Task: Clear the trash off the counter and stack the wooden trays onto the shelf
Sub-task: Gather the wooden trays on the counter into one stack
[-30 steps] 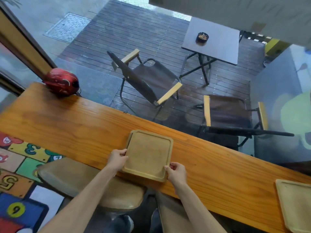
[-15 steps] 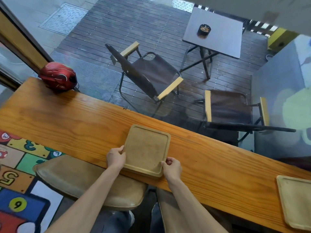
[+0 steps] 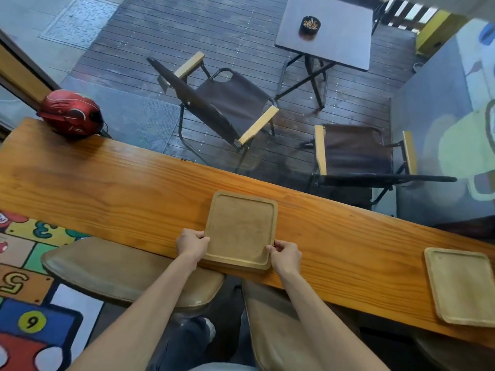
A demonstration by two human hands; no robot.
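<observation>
A square wooden tray point(image 3: 240, 229) lies on the long wooden counter point(image 3: 112, 194), its near edge at the counter's front edge. My left hand point(image 3: 190, 244) grips the tray's near left side. My right hand point(image 3: 285, 255) grips its near right corner. A second edge shows under the tray's near side, so it may lie on another tray. A further wooden tray point(image 3: 461, 287) rests on the counter at the far right, apart from both hands.
A red helmet point(image 3: 71, 116) sits at the counter's far left end. Two padded stools point(image 3: 128, 271) stand under the counter's front edge. Beyond a window are folding chairs point(image 3: 222, 103) and a small table with an ashtray point(image 3: 310, 23).
The tray has turned a little, its sides now squarer to me, with its near edge at the counter's front. Both hands kept their hold on it.
</observation>
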